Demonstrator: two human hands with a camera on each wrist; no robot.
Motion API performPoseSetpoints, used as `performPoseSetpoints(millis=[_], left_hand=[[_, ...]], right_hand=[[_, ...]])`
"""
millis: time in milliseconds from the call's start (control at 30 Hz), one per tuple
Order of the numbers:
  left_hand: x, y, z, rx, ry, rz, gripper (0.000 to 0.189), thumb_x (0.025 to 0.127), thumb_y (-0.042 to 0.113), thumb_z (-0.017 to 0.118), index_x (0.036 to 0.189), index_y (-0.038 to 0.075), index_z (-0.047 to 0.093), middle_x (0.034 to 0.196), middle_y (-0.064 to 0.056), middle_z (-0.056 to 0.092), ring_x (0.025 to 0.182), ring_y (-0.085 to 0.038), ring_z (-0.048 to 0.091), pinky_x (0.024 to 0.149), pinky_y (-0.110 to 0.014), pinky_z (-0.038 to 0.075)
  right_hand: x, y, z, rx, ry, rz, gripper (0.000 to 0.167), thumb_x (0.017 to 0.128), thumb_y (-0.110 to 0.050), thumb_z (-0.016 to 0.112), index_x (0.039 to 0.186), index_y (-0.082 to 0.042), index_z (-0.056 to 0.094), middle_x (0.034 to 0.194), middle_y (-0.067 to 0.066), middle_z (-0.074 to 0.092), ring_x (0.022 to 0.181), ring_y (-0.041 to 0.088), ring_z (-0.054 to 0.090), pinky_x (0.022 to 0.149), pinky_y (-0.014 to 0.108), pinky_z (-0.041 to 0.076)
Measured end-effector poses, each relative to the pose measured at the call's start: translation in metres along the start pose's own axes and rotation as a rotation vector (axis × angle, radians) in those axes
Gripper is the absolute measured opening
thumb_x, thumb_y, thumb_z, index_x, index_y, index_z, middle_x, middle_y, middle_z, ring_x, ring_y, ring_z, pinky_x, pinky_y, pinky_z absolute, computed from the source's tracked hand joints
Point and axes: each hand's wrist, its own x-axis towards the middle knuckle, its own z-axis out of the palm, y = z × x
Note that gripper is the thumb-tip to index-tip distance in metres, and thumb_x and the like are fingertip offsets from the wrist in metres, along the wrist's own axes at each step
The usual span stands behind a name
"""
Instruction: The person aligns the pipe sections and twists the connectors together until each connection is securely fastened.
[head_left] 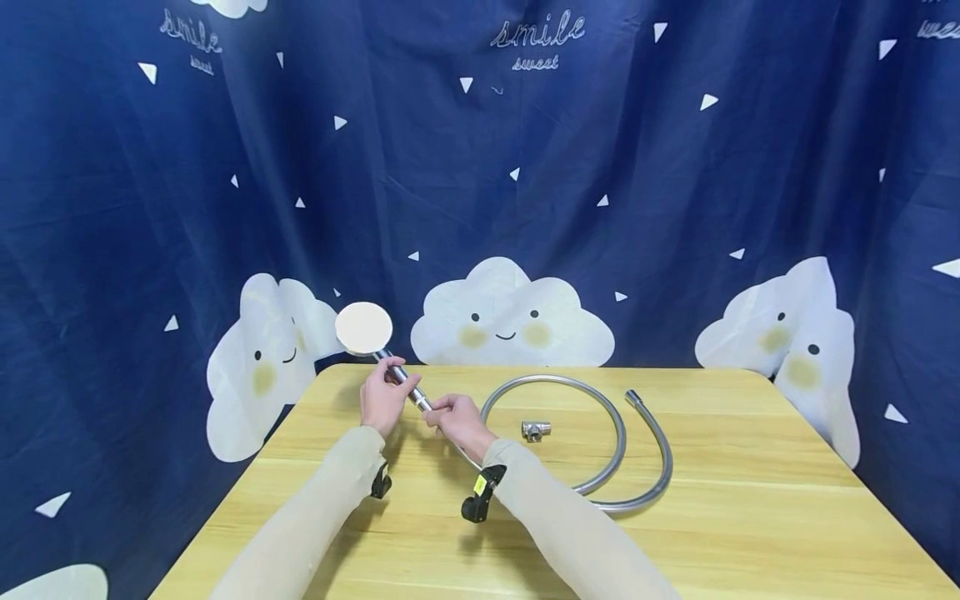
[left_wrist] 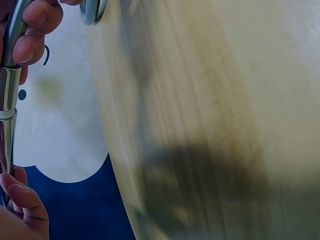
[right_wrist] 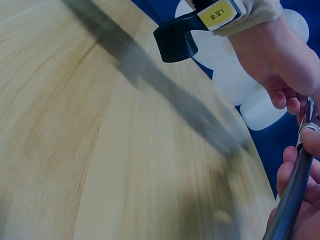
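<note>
A hand shower (head_left: pixel 363 328) with a round, bright white face is held up at the left, its chrome handle slanting down to the right. My left hand (head_left: pixel 384 398) grips that handle below the head. At the handle's lower end my right hand (head_left: pixel 461 423) pinches the end of a grey shower hose (head_left: pixel 617 446). In the left wrist view the chrome hose fitting (left_wrist: pixel 8 92) meets the handle in one line, with fingers of both hands around the pieces. The right wrist view shows the grey hose lying across the right fingers (right_wrist: pixel 285 172).
On the wooden table (head_left: pixel 750 517) the hose loops round to the right, its free end with a metal nut (head_left: pixel 633 397) pointing to the back. A small chrome tee fitting (head_left: pixel 536 430) lies inside the loop. A blue curtain (head_left: pixel 465 167) with clouds hangs behind the table.
</note>
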Motion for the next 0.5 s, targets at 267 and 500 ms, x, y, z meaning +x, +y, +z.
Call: performPoseSetpoints(millis=[267, 500], left_hand=[[0.001, 0.0006, -0.0017, 0.015, -0.008, 0.016, 0.041, 0.086, 0.036, 0.079, 0.12, 0.02, 0.063, 0.094, -0.007, 0.066, 0.08, -0.022, 0.059, 0.072, -0.033, 0.042], [0.0024, 0.0025, -0.0018, 0.021, 0.005, 0.051, 0.041, 0.086, 0.037, 0.079, 0.12, 0.02, 0.064, 0.092, -0.007, 0.067, 0.078, -0.023, 0.059, 0.072, -0.033, 0.042]], right_hand=[[-0.0011, -0.0003, -0.0027, -0.013, -0.03, -0.038, 0.022, 0.096, -0.017, 0.066, 0.105, 0.001, 0.074, 0.088, 0.014, 0.074, 0.079, 0.033, 0.066, 0.06, 0.024, 0.043], [0.0017, 0.0005, -0.004, 0.045, -0.047, -0.015, 0.024, 0.097, -0.018, 0.064, 0.109, 0.002, 0.071, 0.092, 0.018, 0.074, 0.086, 0.037, 0.067, 0.069, 0.032, 0.052]])
